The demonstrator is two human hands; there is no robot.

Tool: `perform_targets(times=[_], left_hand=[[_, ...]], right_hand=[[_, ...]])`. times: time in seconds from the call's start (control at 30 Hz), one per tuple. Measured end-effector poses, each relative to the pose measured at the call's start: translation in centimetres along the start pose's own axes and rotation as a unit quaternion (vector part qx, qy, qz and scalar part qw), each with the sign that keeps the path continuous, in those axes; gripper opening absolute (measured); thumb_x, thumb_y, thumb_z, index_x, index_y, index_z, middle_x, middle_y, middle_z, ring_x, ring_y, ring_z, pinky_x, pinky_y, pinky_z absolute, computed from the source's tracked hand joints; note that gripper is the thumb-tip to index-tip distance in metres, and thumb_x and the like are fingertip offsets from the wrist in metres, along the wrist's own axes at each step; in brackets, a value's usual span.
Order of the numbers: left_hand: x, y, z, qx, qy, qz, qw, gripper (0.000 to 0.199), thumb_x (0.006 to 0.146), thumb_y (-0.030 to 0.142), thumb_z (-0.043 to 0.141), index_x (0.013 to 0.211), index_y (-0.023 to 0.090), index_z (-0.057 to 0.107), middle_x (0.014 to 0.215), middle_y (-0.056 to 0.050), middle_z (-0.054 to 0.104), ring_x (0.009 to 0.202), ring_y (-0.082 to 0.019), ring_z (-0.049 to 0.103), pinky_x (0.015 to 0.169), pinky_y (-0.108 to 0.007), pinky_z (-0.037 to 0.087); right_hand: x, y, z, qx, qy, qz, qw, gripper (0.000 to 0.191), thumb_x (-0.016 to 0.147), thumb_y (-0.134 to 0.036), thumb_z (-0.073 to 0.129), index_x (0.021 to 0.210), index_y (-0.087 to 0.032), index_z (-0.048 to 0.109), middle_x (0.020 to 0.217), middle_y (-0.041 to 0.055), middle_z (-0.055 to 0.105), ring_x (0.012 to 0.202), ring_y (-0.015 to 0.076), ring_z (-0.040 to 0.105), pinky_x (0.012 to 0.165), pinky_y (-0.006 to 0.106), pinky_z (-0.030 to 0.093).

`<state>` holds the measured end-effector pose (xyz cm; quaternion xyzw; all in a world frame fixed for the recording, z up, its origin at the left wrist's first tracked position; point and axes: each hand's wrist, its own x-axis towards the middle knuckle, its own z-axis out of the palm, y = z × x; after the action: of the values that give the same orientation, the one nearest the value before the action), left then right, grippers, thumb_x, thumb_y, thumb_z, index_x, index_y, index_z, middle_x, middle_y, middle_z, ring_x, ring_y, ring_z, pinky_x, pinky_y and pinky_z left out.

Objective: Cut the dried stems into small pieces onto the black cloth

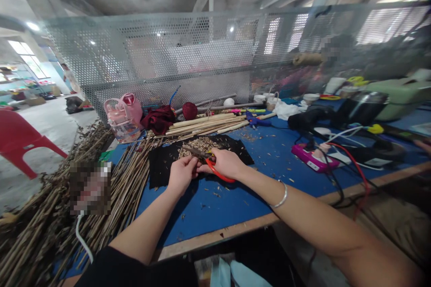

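Note:
My right hand point(228, 163) is closed around a pair of scissors point(219, 174) with red-orange handles, the blades pointing left. My left hand point(182, 171) is pinched shut beside the blades, and what its fingertips hold is too small or hidden to name. Both hands almost meet over a black cloth point(159, 171). On that cloth, just beyond the hands, lies a heap of small pale-brown stem cuttings point(202, 144). More bits are scattered over the blue tabletop point(208, 215).
Long dry stalks point(126, 179) lie along the left. Behind the cloth are pale sticks point(202, 124), a dark red yarn ball point(189, 110), a blue glue gun point(257, 120) and a pink bag point(124, 116). A magenta power strip point(311, 158) with cables sits right, before a perforated metal screen point(161, 49).

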<state>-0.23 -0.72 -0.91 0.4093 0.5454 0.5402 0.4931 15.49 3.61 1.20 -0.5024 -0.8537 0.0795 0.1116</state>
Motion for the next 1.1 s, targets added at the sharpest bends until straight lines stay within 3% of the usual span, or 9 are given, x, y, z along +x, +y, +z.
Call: perform_targets(times=[0.13, 0.33, 0.77, 1.1], left_hand=[[0.16, -0.37, -0.22, 0.035, -0.028, -0.007, 0.999, 0.032, 0.062, 0.044, 0.066, 0.061, 0.012, 0.06, 0.059, -0.001, 0.059, 0.047, -0.007, 0.051, 0.047, -0.019, 0.045], [-0.02, -0.21, -0.18, 0.038, -0.065, 0.015, 0.997, 0.031, 0.064, 0.044, 0.064, 0.061, 0.014, 0.058, 0.054, 0.003, 0.056, 0.046, -0.006, 0.049, 0.049, -0.018, 0.045], [0.26, -0.66, -0.04, 0.029, -0.053, -0.009, 0.998, 0.033, 0.065, 0.045, 0.063, 0.065, 0.012, 0.059, 0.053, 0.0, 0.056, 0.043, -0.006, 0.048, 0.046, -0.019, 0.044], [-0.32, 0.12, -0.05, 0.037, -0.075, -0.007, 0.996, 0.035, 0.06, 0.047, 0.065, 0.058, 0.013, 0.058, 0.048, 0.002, 0.052, 0.042, -0.006, 0.046, 0.047, -0.019, 0.044]], right_hand=[[-0.17, 0.28, -0.04, 0.01, -0.004, -0.033, 0.999, 0.065, 0.061, -0.075, 0.051, 0.091, -0.018, 0.05, 0.087, 0.0083, 0.063, 0.076, 0.023, 0.061, 0.057, 0.026, 0.035], [0.0, 0.29, 0.48, 0.034, -0.002, -0.025, 0.999, 0.061, 0.066, -0.072, 0.05, 0.094, -0.017, 0.049, 0.085, 0.0084, 0.063, 0.077, 0.0224, 0.061, 0.059, 0.026, 0.036], [0.3, 0.42, 0.73, 0.001, -0.02, 0.016, 1.0, 0.06, 0.065, -0.076, 0.044, 0.086, -0.02, 0.054, 0.085, 0.009, 0.066, 0.075, 0.0233, 0.063, 0.054, 0.025, 0.036], [-0.15, 0.06, 0.65, 0.027, 0.004, -0.024, 0.999, 0.063, 0.064, -0.074, 0.048, 0.092, -0.018, 0.049, 0.088, 0.0091, 0.063, 0.079, 0.023, 0.062, 0.059, 0.026, 0.038]])
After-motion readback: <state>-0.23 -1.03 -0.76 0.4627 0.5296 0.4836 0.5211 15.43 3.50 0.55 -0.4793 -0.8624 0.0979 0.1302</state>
